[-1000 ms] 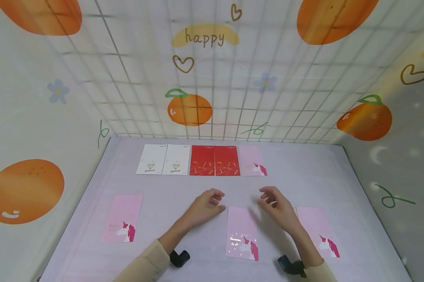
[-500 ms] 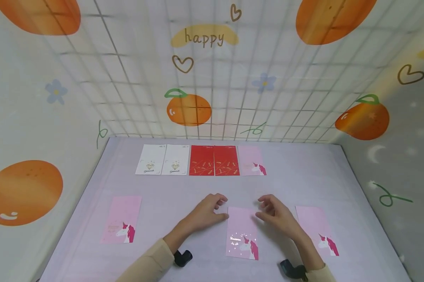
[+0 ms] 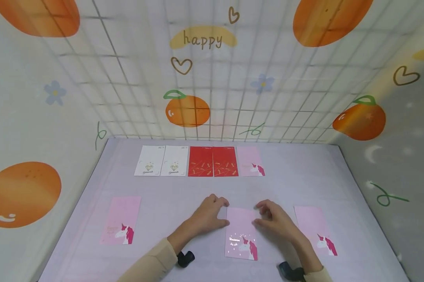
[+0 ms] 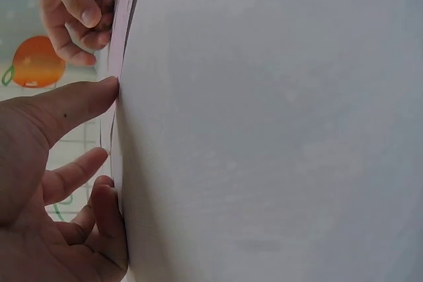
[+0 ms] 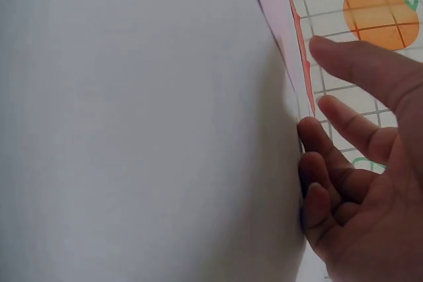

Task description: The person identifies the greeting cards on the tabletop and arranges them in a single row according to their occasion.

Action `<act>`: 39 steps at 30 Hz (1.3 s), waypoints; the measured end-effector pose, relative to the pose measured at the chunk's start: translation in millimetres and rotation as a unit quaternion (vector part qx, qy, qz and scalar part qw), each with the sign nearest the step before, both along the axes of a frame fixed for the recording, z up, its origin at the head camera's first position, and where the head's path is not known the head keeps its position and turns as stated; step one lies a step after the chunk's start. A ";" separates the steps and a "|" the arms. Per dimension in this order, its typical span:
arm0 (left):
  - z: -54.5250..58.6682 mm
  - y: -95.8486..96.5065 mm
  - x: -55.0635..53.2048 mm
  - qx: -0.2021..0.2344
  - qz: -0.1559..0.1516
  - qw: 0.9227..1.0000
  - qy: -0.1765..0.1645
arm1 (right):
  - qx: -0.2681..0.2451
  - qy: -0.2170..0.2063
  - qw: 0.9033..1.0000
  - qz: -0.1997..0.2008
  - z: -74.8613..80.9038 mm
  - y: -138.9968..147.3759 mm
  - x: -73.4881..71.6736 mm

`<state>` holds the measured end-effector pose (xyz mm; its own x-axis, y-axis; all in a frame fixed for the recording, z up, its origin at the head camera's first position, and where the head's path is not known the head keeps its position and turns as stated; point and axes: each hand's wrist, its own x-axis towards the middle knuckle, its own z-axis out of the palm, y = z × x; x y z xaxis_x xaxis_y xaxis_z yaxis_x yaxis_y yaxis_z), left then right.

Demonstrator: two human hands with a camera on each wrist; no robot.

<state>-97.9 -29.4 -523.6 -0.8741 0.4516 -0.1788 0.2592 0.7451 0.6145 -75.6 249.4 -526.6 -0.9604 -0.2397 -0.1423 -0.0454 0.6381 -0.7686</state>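
A pink unicorn card [image 3: 241, 231] lies flat between my two hands, its long sides facing them. My left hand [image 3: 208, 214] is at the card's left edge, with the thumb and index finger spread apart. By the right edge is my right hand [image 3: 278, 220], its thumb close to the card and its fingers loosely bent. Neither hand visibly grips the card. In the left wrist view the left thumb [image 4: 89, 102] reaches the pink edge, though I cannot tell whether it touches. The right wrist view shows the right fingers [image 5: 334, 163] resting low at the tabletop.
Along the back lie two white diamond cards [image 3: 149, 161] [image 3: 174, 161], two red cards [image 3: 200, 161] [image 3: 225, 161] and a pink unicorn card [image 3: 250, 161], side by side. Other pink unicorn cards lie at the left [image 3: 121, 219] and right [image 3: 316, 231]. A printed curtain [image 3: 145, 78] borders the table [image 3: 169, 203].
Both hands have come down and nearer to the middle pink card, to either side of it. My left thumb and index finger have spread wider. The cards lie where they were.
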 end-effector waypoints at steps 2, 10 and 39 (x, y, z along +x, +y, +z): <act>0.9 0.6 0.2 -0.003 0.000 1.000 0.000 | 0.002 0.004 1.000 0.001 -1.3 -0.2 -0.2; 1.5 1.8 -1.1 -0.006 -0.005 1.000 -0.003 | 0.001 -0.003 1.000 -0.014 -1.8 -2.1 1.4; 6.7 1.1 2.2 -0.006 -0.028 1.000 0.004 | -0.040 -0.016 0.999 -0.007 -1.8 -14.2 7.6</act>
